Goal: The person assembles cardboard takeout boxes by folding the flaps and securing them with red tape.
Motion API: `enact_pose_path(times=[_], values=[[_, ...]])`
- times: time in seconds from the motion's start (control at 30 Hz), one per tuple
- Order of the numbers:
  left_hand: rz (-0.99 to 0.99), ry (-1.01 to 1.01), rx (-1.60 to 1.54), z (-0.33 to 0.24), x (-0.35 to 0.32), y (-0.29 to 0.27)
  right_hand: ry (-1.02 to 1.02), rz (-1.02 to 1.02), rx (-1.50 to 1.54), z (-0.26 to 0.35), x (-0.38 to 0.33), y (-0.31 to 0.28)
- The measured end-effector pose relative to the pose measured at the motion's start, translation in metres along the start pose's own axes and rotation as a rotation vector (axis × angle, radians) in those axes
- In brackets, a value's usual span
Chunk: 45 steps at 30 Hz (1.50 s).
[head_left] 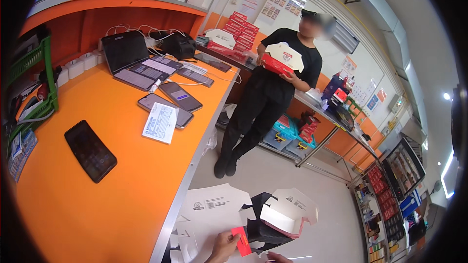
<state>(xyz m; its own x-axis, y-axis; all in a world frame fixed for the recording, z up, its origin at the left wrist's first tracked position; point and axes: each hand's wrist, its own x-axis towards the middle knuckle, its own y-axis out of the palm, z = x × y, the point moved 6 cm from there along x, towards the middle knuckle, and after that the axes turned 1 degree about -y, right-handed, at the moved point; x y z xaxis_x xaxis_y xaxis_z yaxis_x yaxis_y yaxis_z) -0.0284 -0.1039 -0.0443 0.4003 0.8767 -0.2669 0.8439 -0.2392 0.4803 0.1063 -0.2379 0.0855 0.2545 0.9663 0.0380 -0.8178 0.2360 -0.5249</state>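
At the lower edge, my left hand (pixel 224 246) is closed, pinching a small red rectangular piece of card (pixel 242 241). Whether this piece is loose or a flap of the carton, I cannot tell. Beneath it spreads an unfolded white carton sheet (pixel 209 216) with cut-out edges and dark print. My right hand (pixel 279 258) shows only in part at the bottom edge, just right of the red piece; its grip is cut off from view. Beyond it, an opened box (pixel 286 216), white inside with a red rim, rests over something black.
On the left, an orange table (pixel 131 180) carries several phones (pixel 90 151), a laptop (pixel 127 61), a paper pad (pixel 161 122) and green racks (pixel 36 83). Another person (pixel 292 53) stands ahead holding a red and white box (pixel 282 61). Stacked red boxes (pixel 240 31) stand behind; shelves (pixel 380 199) line the right.
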Motion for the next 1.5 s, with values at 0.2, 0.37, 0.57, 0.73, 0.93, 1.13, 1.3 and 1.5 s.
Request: enact_pose_path(times=[0.2, 0.37, 0.57, 0.73, 0.93, 1.13, 1.3, 1.5], values=[[-0.022, -0.046, -0.014, 0.027, 0.007, -0.002, 0.004, -0.002, 0.098, 0.006, 0.001, 0.027], [-0.038, -0.071, -0.259, 0.024, 0.011, -0.006, -0.43, 0.064, -0.293, 0.029, 0.0, 0.03], [-0.002, -0.028, -0.144, 0.012, 0.002, 0.001, -0.193, -0.055, -0.231, 0.003, 0.004, 0.022], [-0.07, 0.227, 0.335, -0.018, -0.026, 0.029, -0.2, -0.133, -0.333, 0.013, 0.011, 0.036], [-0.167, 0.268, 0.295, 0.011, -0.007, 0.018, -0.358, -0.139, -0.367, -0.001, 0.007, 0.042], [-0.147, 0.191, 0.02, 0.002, -0.005, 0.019, -0.183, -0.102, -0.303, -0.035, 0.002, 0.055], [-0.14, 0.233, 0.255, 0.007, -0.011, 0.019, -0.01, -0.17, -0.061, -0.037, 0.002, 0.059], [-0.195, 0.314, 0.502, 0.019, -0.013, 0.018, -0.073, -0.193, -0.082, -0.024, 0.004, 0.071]])
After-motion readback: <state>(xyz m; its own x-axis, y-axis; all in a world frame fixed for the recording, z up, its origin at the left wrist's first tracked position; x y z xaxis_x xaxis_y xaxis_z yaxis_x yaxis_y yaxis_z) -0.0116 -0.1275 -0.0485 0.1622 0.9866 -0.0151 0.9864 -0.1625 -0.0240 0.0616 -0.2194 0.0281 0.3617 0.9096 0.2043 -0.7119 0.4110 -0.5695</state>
